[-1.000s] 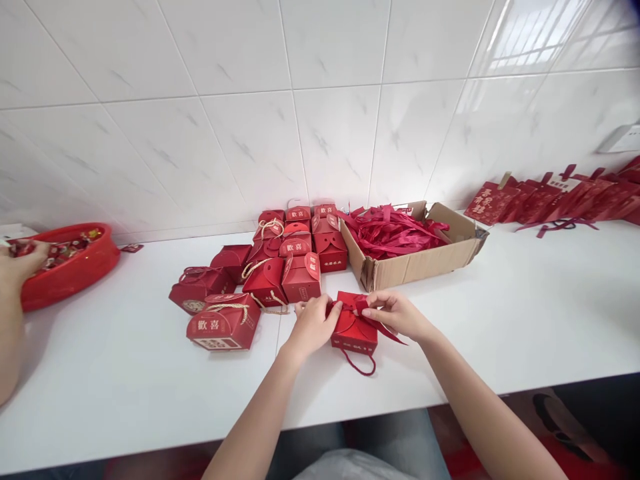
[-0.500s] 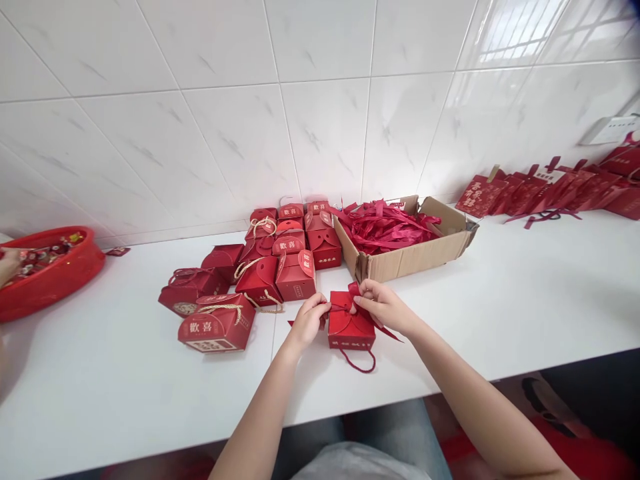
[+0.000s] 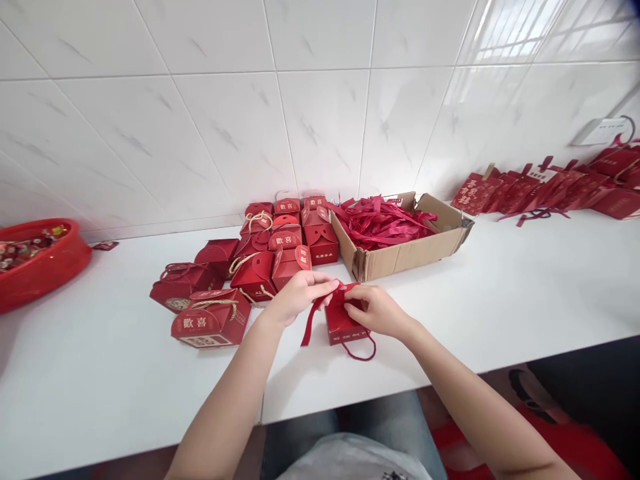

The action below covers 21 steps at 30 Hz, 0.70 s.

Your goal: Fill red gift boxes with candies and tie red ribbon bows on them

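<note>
A small red gift box [image 3: 341, 325] stands on the white table in front of me, with a dark red cord handle [image 3: 364, 359] lying at its near side. My left hand [image 3: 301, 295] is at the box's upper left, thumb and fingers pinched on a red ribbon [image 3: 310, 327] whose tail hangs down beside the box. Over the right part of the lid is my right hand [image 3: 377, 309], its fingers bent together on the ribbon at the top. Both hands partly cover the lid and the ribbon's crossing.
Several red gift boxes [image 3: 213, 319] are grouped to the left. A cardboard box [image 3: 410, 257] of red ribbons [image 3: 385, 223] stands behind. At far left is a red basin [image 3: 70, 257] of small wrapped items; red bags [image 3: 477, 193] line the wall at right.
My left hand has moved up and across toward the lid, with a ribbon tail now hanging below it. My right hand has come lower and inward. Another person's hand has left the basin.
</note>
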Tool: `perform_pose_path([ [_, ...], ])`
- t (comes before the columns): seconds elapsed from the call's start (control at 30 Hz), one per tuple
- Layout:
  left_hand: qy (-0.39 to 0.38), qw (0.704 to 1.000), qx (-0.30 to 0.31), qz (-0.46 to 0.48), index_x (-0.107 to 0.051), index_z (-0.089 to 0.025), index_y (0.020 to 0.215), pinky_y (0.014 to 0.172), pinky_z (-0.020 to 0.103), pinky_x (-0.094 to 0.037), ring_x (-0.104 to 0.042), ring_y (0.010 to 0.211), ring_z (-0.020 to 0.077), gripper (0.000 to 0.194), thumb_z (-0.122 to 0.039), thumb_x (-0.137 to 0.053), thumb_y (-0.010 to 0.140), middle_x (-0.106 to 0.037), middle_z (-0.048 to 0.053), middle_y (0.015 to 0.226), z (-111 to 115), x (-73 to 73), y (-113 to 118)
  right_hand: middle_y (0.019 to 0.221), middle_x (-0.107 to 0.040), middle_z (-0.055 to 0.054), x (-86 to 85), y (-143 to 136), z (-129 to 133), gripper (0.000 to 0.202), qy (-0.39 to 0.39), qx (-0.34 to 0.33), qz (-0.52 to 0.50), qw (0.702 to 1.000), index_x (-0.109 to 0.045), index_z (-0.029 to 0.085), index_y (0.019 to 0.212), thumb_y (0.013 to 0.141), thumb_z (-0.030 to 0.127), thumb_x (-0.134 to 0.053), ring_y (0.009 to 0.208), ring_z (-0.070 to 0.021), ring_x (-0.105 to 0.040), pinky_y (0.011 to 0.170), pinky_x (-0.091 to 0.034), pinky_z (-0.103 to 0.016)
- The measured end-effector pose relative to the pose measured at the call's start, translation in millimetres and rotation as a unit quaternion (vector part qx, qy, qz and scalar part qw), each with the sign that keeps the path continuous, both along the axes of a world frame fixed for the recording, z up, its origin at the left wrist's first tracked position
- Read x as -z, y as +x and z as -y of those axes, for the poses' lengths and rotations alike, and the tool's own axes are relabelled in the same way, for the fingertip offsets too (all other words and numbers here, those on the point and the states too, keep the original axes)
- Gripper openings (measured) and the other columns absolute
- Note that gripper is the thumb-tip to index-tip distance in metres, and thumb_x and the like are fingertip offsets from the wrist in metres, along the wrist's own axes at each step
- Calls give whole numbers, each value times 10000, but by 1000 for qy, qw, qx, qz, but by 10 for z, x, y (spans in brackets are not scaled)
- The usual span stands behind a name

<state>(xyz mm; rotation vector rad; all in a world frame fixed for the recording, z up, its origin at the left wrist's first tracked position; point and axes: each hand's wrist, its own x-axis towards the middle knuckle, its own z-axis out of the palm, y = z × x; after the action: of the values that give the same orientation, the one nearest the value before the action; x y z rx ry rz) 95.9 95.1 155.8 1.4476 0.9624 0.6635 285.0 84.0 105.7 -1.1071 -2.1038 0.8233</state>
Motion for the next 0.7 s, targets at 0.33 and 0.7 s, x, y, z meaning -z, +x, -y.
perform_pose_path([
  [0.33,151,985,-85,-21,-635,-177,777,707,269,-439,-575,741,151,405,-495,-409,884,-610,27,714,-348,88,83,647,-597,-18,153,-22,-19,270,3,39,-33,999,-603,192,665,874,334,-508,576,-140,-491,565,-366,-261],
  [0.7,222,967,-40,-120,-726,-223,838,893,364,-461,-605,961,239,252,-408,-740,668,-703,66,954,-111,426,-27,676,-579,-22,164,-14,-12,278,-7,22,-78,997,-558,202,662,886,346,-479,619,-152,-500,608,-388,-275],
])
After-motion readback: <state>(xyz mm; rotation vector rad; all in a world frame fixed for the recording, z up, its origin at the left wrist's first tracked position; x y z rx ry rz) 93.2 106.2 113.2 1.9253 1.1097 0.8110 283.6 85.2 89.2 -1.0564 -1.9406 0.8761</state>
